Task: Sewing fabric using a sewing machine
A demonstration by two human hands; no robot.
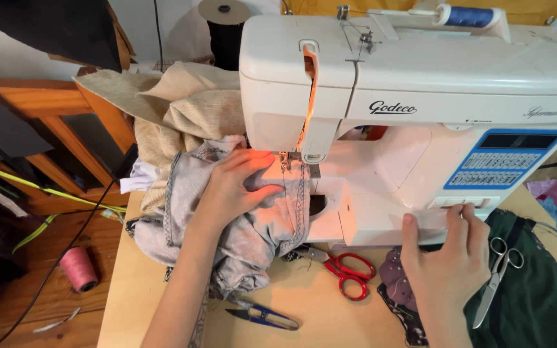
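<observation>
My left hand (234,187) lies flat on a light grey denim garment (253,232), pressing it down beside the needle (285,162) of a white sewing machine (414,90). The denim bunches over the machine's free arm and spills onto the table. My right hand (449,254) rests against the machine's front lower edge, fingertips touching a small control below the blue button panel (507,160). A blue thread spool (469,15) sits on top of the machine.
Red-handled scissors (349,270) and blue thread snips (265,316) lie on the pale wooden table (143,290). Silver scissors (498,274) rest on dark green fabric (536,296). Beige knit cloth (182,109) is piled behind. A pink thread spool (78,268) lies on the floor at left.
</observation>
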